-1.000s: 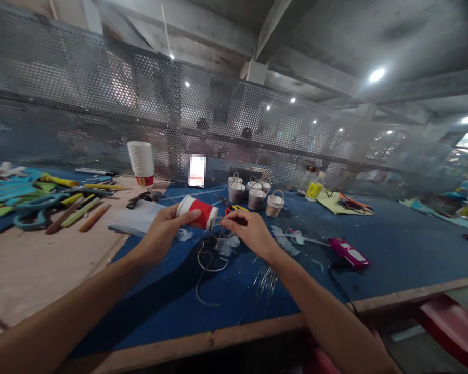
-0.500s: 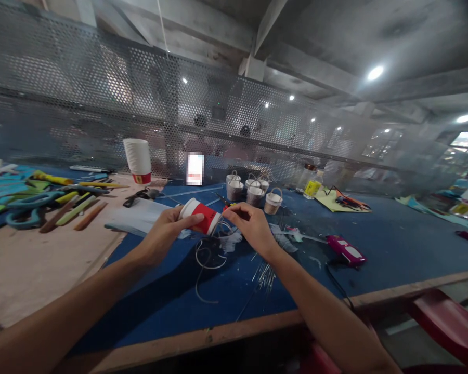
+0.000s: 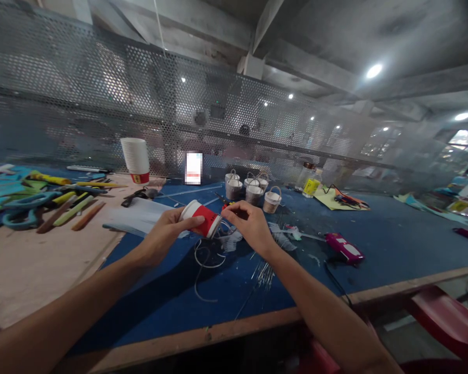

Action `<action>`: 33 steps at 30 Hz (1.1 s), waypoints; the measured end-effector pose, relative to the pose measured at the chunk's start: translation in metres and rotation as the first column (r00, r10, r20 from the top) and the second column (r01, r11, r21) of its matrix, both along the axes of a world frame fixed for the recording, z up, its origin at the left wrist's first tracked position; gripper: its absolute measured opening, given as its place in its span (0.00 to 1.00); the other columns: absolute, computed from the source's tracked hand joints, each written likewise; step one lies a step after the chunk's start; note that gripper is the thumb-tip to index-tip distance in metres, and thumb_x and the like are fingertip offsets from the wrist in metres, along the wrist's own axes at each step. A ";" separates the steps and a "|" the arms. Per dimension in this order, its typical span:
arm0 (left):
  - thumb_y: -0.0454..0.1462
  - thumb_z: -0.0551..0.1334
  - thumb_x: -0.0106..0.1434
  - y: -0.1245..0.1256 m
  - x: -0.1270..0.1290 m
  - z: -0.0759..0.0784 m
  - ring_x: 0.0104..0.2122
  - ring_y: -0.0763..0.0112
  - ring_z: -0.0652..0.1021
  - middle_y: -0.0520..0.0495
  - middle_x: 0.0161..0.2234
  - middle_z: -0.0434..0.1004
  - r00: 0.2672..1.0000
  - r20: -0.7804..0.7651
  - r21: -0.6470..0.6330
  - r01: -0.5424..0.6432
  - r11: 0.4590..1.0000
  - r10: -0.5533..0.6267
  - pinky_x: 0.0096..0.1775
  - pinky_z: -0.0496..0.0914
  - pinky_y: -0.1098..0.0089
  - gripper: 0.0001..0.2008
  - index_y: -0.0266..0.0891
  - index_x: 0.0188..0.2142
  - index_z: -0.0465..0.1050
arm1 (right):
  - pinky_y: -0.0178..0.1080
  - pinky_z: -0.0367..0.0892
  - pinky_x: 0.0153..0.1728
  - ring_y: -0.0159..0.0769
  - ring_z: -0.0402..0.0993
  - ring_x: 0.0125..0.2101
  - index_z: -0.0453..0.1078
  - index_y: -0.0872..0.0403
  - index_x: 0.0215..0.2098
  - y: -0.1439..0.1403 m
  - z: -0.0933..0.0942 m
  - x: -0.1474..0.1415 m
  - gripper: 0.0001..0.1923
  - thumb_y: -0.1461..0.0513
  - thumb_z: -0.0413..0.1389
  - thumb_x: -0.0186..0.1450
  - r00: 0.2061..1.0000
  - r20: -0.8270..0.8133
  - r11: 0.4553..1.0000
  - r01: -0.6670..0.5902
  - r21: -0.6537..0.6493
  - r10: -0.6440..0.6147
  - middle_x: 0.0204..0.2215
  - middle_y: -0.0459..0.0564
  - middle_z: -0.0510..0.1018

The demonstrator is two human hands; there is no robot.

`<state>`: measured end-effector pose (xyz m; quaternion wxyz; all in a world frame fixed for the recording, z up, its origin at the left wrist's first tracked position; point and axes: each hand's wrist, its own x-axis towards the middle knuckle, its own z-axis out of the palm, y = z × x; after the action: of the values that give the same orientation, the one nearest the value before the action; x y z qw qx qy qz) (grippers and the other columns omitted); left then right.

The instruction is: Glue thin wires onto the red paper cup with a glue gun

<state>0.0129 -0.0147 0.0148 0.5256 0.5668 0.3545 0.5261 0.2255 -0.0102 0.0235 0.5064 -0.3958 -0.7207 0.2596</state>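
Nearest the camera, a bundle of thin silver metal wires (image 3: 262,274) is lying on the blue-covered tabletop (image 3: 393,244), beside a loose loop of pale cord (image 3: 205,265). Just above these, the left hand (image 3: 164,235) is gripping a red and white paper cup (image 3: 200,218) tipped on its side in the air, thumb closed over its red band. The right hand (image 3: 249,226) is meeting the cup's open rim, fingertips pinched together there; what they are pinching is too small to make out. To the right, a magenta hot-glue gun (image 3: 343,248) is resting on the tabletop. Farther back, four small cord-wrapped baskets with handles (image 3: 251,191) are standing in a cluster, and a stack of white paper cups (image 3: 134,158) is sitting at far left.
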 end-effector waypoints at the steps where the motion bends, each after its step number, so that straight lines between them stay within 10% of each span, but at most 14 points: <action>1: 0.39 0.73 0.54 0.000 0.000 0.000 0.28 0.63 0.78 0.46 0.28 0.84 1.000 -0.003 0.000 0.000 1.000 0.000 0.35 0.72 0.67 0.05 0.41 0.29 0.82 | 0.38 0.67 0.34 0.34 0.72 0.31 0.76 0.52 0.34 0.000 0.000 0.000 0.10 0.53 0.62 0.65 1.000 -0.002 1.000 0.002 -0.001 -0.002 0.32 0.47 0.79; 33: 0.39 0.73 0.55 -0.004 -0.002 0.003 0.29 0.67 0.78 0.48 0.28 0.83 0.998 0.037 -0.032 0.055 0.998 -0.054 0.34 0.71 0.72 0.05 0.40 0.30 0.82 | 0.38 0.67 0.33 0.35 0.73 0.30 0.77 0.52 0.34 0.006 -0.006 0.001 0.11 0.53 0.63 0.63 0.999 -0.010 0.999 0.033 -0.017 -0.033 0.31 0.49 0.80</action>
<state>0.0108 -0.0188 0.0175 0.5551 0.5581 0.3381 0.5158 0.2268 -0.0042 0.0172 0.5110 -0.4106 -0.7091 0.2596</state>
